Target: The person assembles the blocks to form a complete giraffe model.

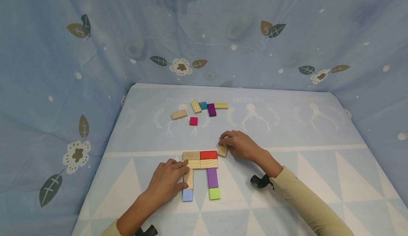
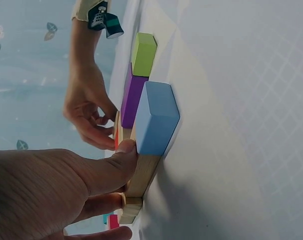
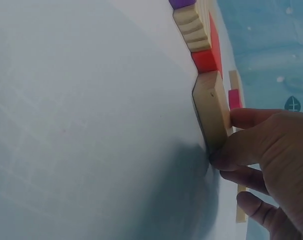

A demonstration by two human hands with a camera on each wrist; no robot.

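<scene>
Left hand [image 1: 168,179] relaxed, hiding edges of wooden blocks [image 1: 190,178], apparently just touching; right hand [image 1: 239,145] pinches part-hidden tan block [image 1: 222,152].

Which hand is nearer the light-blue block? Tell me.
Left. The left hand is close beside the light-blue block; the right hand is farther forward and right, pinching a wooden block.

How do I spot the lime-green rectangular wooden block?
On the patterned table cover, find the two-legged wooden-block layout. Follow its right leg, past the purple rectangular wooden block, to the near end. The lime-green block there is the only one that colour.
</scene>
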